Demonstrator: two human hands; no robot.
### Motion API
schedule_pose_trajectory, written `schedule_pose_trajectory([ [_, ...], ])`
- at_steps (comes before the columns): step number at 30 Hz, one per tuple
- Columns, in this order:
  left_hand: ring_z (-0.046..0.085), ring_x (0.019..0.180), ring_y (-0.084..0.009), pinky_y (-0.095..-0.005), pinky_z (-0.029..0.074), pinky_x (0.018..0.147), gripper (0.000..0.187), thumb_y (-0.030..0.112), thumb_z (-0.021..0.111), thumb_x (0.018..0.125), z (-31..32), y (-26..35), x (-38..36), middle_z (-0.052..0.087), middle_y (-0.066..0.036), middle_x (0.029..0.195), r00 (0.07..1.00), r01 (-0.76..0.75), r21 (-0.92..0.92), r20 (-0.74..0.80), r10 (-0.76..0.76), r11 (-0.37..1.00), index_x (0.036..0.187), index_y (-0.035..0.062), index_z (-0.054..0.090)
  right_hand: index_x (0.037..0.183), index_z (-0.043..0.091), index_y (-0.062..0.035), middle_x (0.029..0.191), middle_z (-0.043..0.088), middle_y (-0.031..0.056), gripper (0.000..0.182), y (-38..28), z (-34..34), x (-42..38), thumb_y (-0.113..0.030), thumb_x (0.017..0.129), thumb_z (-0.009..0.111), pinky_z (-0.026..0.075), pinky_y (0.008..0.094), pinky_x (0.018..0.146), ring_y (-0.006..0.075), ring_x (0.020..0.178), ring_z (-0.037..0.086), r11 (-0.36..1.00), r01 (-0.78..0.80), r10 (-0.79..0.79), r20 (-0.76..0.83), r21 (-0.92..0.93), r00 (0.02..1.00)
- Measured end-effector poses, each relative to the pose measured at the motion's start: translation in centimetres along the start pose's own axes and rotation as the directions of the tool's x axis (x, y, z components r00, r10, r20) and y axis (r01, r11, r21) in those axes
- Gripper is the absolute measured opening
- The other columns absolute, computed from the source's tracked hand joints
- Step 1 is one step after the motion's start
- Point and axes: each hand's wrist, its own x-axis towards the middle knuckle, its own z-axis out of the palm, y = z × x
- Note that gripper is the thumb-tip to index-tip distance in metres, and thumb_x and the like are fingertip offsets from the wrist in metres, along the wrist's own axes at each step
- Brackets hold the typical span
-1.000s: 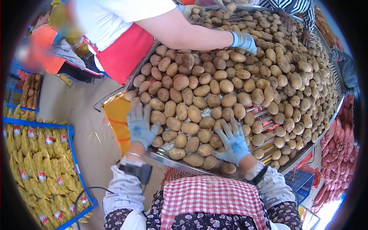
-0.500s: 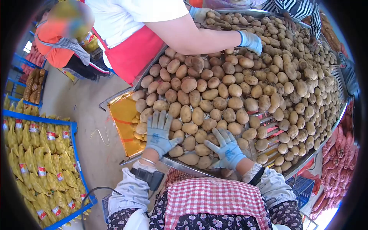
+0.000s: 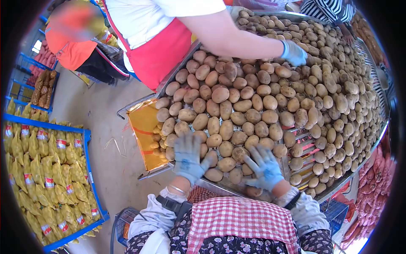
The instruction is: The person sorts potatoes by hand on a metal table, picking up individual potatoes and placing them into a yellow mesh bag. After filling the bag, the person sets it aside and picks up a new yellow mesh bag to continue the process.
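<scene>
Many loose potatoes (image 3: 226,130) cover a metal-framed slatted table (image 3: 301,136). My left hand (image 3: 188,160), in a pale blue work glove, lies palm down with fingers spread on the potatoes at the near left edge. On the near edge further right, my right hand (image 3: 264,167), gloved alike, rests on potatoes with its fingers apart. Neither hand is wrapped round a potato. Several potatoes lie between the two hands. Ahead, a co-worker's gloved hand (image 3: 293,53) touches potatoes near the middle of the table.
A person in a red apron (image 3: 158,53) leans over the table's left side. Another person in orange (image 3: 72,48) stands behind. Yellow net bags (image 3: 46,182) fill a blue-framed rack at left. Pink sacks (image 3: 372,186) are stacked at right. A yellow chute (image 3: 146,135) hangs at the table's left end.
Both my hands have shifted slightly right in view, still spread on the potatoes. Some potatoes near them have moved. The co-worker's gloved hand is further right.
</scene>
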Motion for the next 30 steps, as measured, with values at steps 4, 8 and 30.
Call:
schedule_pose_trajectory([
  [4,0.033,0.129,-0.0420,-0.0570,0.021,0.108,0.067,0.048,0.061,0.077,1.9,-5.8,2.3,0.044,-0.020,0.132,0.933,0.261,0.085,-0.277,-0.229,0.962,0.125,0.0027,0.048,0.141,0.041,-0.0152,0.147,0.032,0.0172,0.077,-0.1,-0.1,4.7,-0.047,0.076,0.067,0.022,0.0512,0.113,0.0370,0.138,0.027,0.997,0.066,-0.062,-0.110,0.032,0.992],
  [8,0.030,0.133,-0.0379,-0.0537,0.018,0.111,0.065,0.052,0.061,0.078,1.9,-9.0,3.4,0.037,-0.015,0.143,0.977,0.211,0.145,-0.070,-0.202,0.967,0.124,0.0064,0.053,0.140,0.041,-0.0117,0.146,0.034,0.0177,0.076,0.1,0.1,4.4,-0.042,0.075,0.068,0.025,0.0490,0.112,0.0364,0.137,0.029,0.988,0.001,0.043,-0.276,0.156,0.960],
  [30,0.024,0.137,-0.0417,-0.0565,0.016,0.111,0.075,0.042,0.063,0.077,0.0,0.1,5.3,0.028,-0.019,0.148,0.944,-0.085,0.121,0.329,0.041,0.989,0.140,0.0097,0.039,0.136,0.041,-0.0087,0.125,0.055,0.0166,0.061,3.7,-1.5,0.8,-0.054,0.095,0.039,0.048,0.0432,0.095,0.0346,0.106,0.060,-0.855,0.213,0.310,0.137,0.473,0.941],
])
